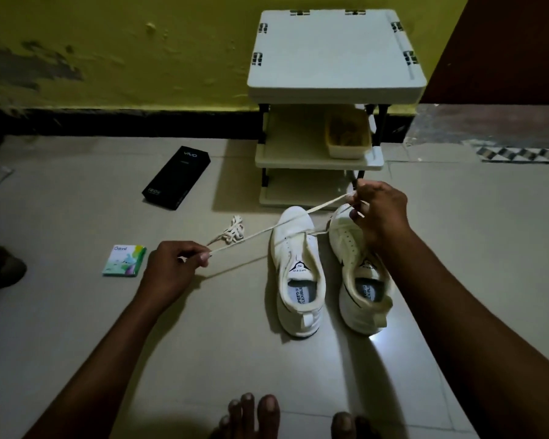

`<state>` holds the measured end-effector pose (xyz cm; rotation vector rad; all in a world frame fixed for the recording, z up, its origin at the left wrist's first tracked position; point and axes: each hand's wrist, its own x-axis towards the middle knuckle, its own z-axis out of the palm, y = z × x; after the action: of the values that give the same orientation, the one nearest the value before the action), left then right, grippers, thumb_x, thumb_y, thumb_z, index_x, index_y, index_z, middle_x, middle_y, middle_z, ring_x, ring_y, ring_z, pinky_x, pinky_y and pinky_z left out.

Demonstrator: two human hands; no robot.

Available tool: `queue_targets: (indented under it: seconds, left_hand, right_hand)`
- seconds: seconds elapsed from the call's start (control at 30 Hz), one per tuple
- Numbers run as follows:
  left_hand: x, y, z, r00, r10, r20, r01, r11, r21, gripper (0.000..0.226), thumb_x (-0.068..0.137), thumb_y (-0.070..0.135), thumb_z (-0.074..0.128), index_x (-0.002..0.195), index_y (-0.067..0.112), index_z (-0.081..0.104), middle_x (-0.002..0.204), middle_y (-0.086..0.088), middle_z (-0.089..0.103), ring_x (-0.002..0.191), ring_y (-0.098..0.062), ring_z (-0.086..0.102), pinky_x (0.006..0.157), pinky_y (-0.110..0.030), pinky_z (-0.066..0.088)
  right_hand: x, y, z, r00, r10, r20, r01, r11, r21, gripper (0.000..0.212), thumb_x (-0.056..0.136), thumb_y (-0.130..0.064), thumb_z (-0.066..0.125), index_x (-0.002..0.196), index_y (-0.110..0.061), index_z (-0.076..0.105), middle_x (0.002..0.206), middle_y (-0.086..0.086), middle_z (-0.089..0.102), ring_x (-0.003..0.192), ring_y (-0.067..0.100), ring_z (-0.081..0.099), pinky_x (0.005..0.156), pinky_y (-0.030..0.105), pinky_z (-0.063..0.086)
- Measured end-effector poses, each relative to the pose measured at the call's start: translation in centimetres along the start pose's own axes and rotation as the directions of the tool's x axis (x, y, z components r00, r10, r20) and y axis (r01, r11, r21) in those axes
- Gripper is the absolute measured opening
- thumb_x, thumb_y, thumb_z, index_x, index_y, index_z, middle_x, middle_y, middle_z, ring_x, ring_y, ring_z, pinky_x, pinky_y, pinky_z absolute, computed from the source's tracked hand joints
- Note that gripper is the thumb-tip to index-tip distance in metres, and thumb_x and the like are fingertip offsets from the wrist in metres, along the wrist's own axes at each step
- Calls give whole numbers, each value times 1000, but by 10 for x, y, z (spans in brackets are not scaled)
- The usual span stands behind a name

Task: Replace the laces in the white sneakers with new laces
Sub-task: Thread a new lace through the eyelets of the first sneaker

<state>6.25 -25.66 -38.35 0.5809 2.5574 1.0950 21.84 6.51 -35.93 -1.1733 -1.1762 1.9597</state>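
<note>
A flat off-white shoelace is stretched in the air between both hands, running above the toe ends of the white low-top sneakers, which stand side by side on the pale tiled floor. The left hand pinches one stretch of it between thumb and curled fingers. The right hand, raised over the farther sneaker, has its fingers closed around the other end. The lace looks light, limp and woven, so it will probably sag or twist once the tension drops. Its flat face should be kept level for threading, and the best place to hold it is close to the stiff tip, though the tips are too small to make out here. The sneakers seem light enough to slide when tugged, so steadying one by its side near the eyelets would help. A loose bundle of pale lace lies on the floor just beside the nearer toe.
</note>
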Motion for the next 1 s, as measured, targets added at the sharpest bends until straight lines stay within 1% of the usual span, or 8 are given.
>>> queue_targets:
  seconds: [0.1,0.17,0.23,0.37,0.53,0.73,0.9,1.0]
  left_hand:
    - [4,9,6,997,33,-75,-33,999,-8,23,89,16,76,72,32,73,72,11,71,60,-13,55,65,-31,45]
    - [4,37,15,984,156,-89,-161,986,-50,18,87,13,77,80,30,76,78,10,69,65,-12,62,67,-35,51]
    - [4,71,25,956,280,-92,-289,950,-115,8,85,12,79,86,20,80,81,9,69,71,-9,67,65,-32,55]
    - [10,122,43,914,393,-99,-403,907,-122,8,85,11,79,91,17,81,84,9,73,77,-2,69,69,-17,53]
    - [11,130,61,953,279,-115,-298,930,-216,14,86,11,78,99,16,77,85,9,74,78,-1,69,70,-13,54]
    - [6,90,104,963,28,268,-62,991,119,59,67,31,82,122,25,61,114,4,57,104,-17,60,85,-36,55]
    - [8,92,124,992,-22,120,-3,980,199,29,73,27,73,95,10,68,95,-6,66,92,-26,63,80,-34,52]
    - [9,94,129,998,-46,36,39,983,181,17,82,27,68,83,10,69,84,-9,68,88,-30,63,75,-35,51]
  right_hand:
    - [1,10,0,993,-110,-37,100,972,-214,14,84,-2,62,91,-11,70,86,8,69,81,22,67,77,38,53]
    - [-10,16,3,914,-389,120,369,668,-646,25,82,-6,66,104,-19,68,113,5,67,106,19,62,92,38,53]
    - [-22,17,11,778,-439,449,620,423,-661,45,82,-2,67,121,-22,62,129,1,58,120,13,54,97,23,47]
    - [-43,15,33,680,-104,726,530,754,-388,43,88,-6,74,128,-9,60,107,6,74,102,17,72,89,33,59]
    - [-26,13,19,776,-244,582,508,789,-345,15,98,-11,62,92,1,69,70,16,63,59,25,58,59,40,52]
    - [-5,20,8,890,-357,285,455,643,-616,24,96,-31,65,83,-14,77,65,-10,66,54,-4,55,58,22,41]
    - [-9,42,30,910,-162,381,380,691,-615,16,90,-12,68,80,-7,79,67,1,71,46,-2,56,53,19,45]
    - [-8,62,38,891,-169,421,438,564,-700,15,84,-12,70,76,-6,80,68,4,74,56,0,62,59,23,49]
